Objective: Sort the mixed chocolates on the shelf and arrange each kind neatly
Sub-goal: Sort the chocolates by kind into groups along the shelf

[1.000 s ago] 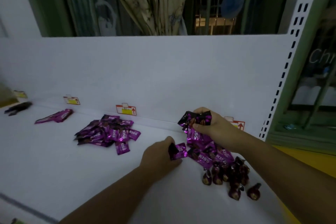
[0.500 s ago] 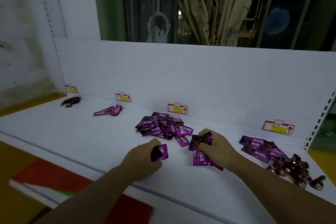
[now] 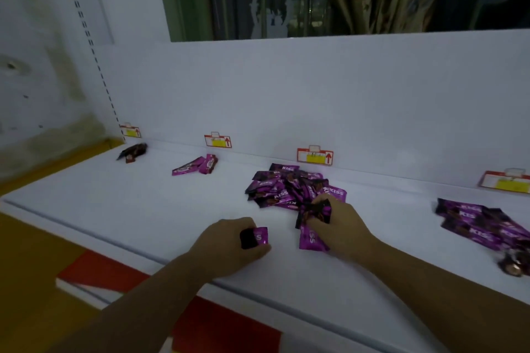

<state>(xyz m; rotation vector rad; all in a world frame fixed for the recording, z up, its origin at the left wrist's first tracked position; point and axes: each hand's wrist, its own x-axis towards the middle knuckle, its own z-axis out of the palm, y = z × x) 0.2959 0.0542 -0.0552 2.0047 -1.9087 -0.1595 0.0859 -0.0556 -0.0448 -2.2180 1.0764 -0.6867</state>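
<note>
My left hand pinches one purple foil chocolate sachet low over the white metal shelf. Just right of it, my right hand clutches a bunch of matching purple sachets, at the near edge of the heap of purple sachets beyond.

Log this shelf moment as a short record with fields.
left hand: grips one purple KISS packet
right hand: grips a bunch of purple packets
middle pile: purple KISS packets, just beyond the right hand
right pile: more purple packets
far left: dark wrapper, then pink packets
price tags: four along the back panel
</note>
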